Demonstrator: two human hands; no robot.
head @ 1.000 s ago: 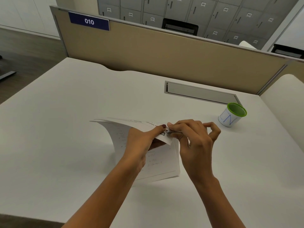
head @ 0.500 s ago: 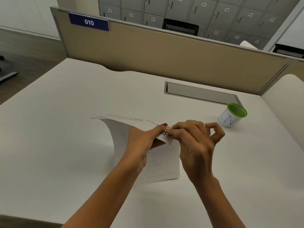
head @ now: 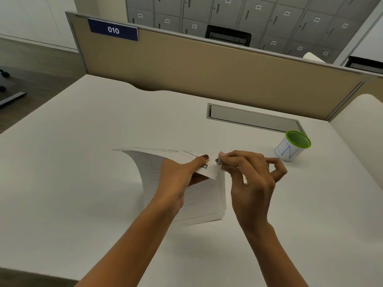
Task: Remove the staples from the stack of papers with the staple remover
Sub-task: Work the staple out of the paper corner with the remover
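Worktop [head: 83, 162] carries the papers [head: 203, 204]. Lower sheets lie flat, top sheets are curled up and over toward the far right corner.

Left hand [head: 178, 177] pinches that lifted corner, thumb on top, fingers under. Right hand [head: 252, 179] grips the remover [head: 219, 161] between thumb and fingers. Its metal tip touches the corner just beside the left thumb.

Staple is too small to see, probably right at the tip.

My read of the step: prying a staple at that corner. To do it well:
- Hold the left pinch close to the tip so the sheet is taut.
- Get the tip fully under the staple crown.
- Lever straight up off the sheet. A sideways twist risks tearing the corner.
- Back the paper from below with the left fingers.
- Catch the staple before it drops into the stack.
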